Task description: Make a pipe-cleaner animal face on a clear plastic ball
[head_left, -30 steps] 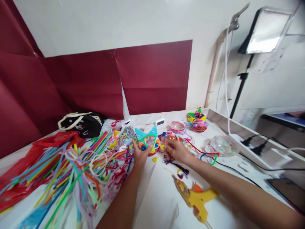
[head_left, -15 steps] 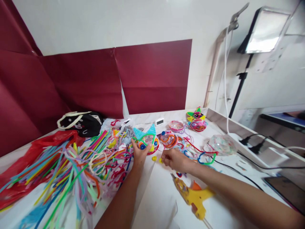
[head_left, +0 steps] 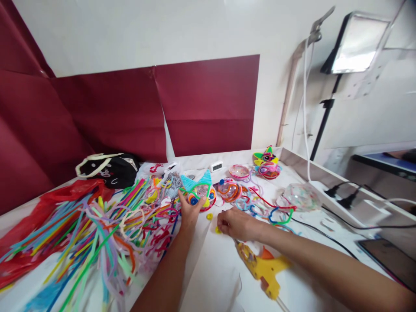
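My left hand [head_left: 189, 210] holds a round craft figure [head_left: 199, 192] with blue pipe-cleaner ears, blue-and-orange eyes and a clear body, steadying it on the white table [head_left: 214, 268]. My right hand [head_left: 234, 224] is closed in a pinch on a small yellow piece [head_left: 217, 230] lying on the table just to the figure's right. Another small yellow piece [head_left: 209, 216] lies between my two hands. A yellow glue gun [head_left: 262, 268] rests on the table under my right forearm.
A big heap of coloured pipe cleaners [head_left: 97, 229] covers the left side, over a red plastic bag [head_left: 48, 203]. A black pouch [head_left: 108, 169], more finished figures [head_left: 267, 163], a clear ball [head_left: 300, 197], black cables [head_left: 344, 199] and a lamp stand [head_left: 325, 112] lie behind and right.
My right hand drew back from the figures toward me and to the left, down onto the small yellow piece. My left hand stays on the blue-eared figure.
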The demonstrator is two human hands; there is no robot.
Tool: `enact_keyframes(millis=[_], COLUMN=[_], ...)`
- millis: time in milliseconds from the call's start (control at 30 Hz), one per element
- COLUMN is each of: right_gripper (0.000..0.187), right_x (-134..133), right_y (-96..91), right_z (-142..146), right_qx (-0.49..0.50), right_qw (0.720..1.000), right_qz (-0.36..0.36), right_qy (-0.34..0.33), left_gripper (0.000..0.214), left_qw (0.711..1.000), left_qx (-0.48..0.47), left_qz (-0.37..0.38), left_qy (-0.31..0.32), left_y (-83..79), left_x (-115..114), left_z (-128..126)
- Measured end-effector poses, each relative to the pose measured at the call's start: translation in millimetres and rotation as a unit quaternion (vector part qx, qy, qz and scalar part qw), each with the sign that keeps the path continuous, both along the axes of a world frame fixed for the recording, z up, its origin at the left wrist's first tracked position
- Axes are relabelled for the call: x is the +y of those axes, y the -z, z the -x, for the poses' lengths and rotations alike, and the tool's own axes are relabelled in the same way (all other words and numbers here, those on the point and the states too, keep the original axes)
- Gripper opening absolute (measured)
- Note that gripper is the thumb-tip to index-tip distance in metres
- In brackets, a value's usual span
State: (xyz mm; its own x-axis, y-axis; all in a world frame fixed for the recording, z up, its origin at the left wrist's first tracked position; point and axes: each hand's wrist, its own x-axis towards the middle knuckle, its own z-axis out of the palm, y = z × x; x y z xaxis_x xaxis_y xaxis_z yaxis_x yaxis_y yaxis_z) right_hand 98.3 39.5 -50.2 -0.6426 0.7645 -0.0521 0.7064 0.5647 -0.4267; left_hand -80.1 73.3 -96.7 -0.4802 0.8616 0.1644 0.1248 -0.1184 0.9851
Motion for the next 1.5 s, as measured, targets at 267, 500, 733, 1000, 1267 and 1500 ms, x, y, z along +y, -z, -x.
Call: enact_keyframes(millis=[267,500,733,1000,1267,1500], right_gripper=[0.024,0.025,0.022,0.018,0.019,0.022], right_x=[-3.9,-3.9,-4.4,-7.3,-27.6,-46.5], right_y=[-5.3,-4.0,-1.7,-0.4,-14.9,-21.4], right_z=[7.7,13.6,16.5,14.2,8.8,6.7], right_qx=[-0.046,-0.065,-0.07,-0.056,-0.041,-0.049], right_qw=[0.999,0.998,0.997,0.998,0.996,0.993], right_qz=[-0.009,-0.007,-0.015,-0.034,-0.067,-0.077], right_qy=[-0.018,-0.023,-0.022,-0.015,-0.038,-0.076], left_gripper=[0.114,0.118,0.113,0.114,0.109,0.109], left_qw=[1.0,1.0,1.0,1.0,1.0,0.999], left_qx=[0.002,-0.002,-0.015,-0.001,-0.001,-0.033], left_qz=[-0.002,-0.005,-0.013,-0.007,-0.017,-0.031], left_qy=[-0.003,0.005,0.012,0.005,0.002,0.015], left_y=[3.1,8.6,6.7,2.3,-1.1,0.2], left_x=[2.1,6.1,4.0,-0.2,-3.3,-2.7], left_z=[0.8,3.8,1.8,0.4,-1.9,-2.2])
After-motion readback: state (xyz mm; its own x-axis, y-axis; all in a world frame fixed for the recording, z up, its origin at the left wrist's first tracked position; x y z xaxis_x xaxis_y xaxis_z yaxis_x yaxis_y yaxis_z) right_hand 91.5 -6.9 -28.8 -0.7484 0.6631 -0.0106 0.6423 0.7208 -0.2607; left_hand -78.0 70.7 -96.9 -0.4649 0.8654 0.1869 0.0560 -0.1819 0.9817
